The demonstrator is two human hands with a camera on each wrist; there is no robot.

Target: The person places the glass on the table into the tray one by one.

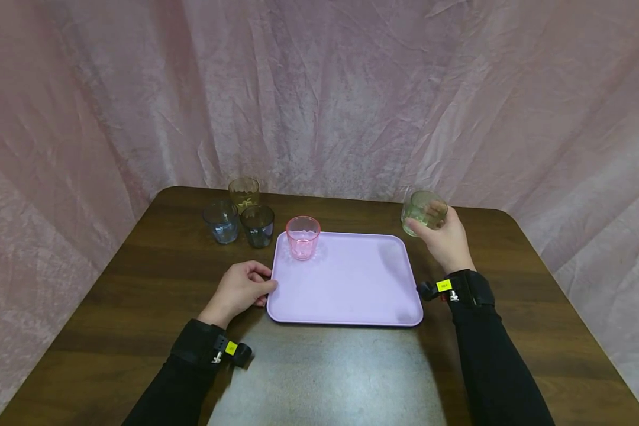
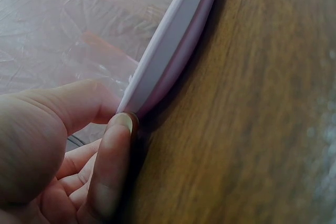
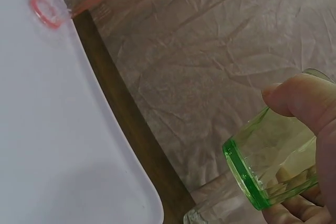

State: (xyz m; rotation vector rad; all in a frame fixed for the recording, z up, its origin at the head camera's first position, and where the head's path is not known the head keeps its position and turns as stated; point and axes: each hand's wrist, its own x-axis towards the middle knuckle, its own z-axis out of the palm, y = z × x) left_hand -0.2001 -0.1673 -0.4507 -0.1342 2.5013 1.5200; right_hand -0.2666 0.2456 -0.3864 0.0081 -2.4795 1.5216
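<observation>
My right hand [image 1: 449, 242] grips a green glass [image 1: 427, 208] by its side, near the tray's back right corner. In the right wrist view the green glass [image 3: 273, 156] is tilted, with its thick base turned toward the tray and clear of the table. My left hand [image 1: 241, 289] pinches the left edge of a lilac tray [image 1: 346, 284] between thumb and forefinger. A pink glass [image 1: 303, 238] stands upright in the tray's back left corner. Partly hidden behind the green glass is a clear glass [image 3: 197, 216].
Left of the tray, three glasses stand close together: a blue one [image 1: 223, 223], a dark grey one [image 1: 258, 226] and an amber one [image 1: 244, 193] behind them. All this is on a brown wooden table [image 1: 154, 296]. A pink curtain [image 1: 319, 100] hangs behind the table.
</observation>
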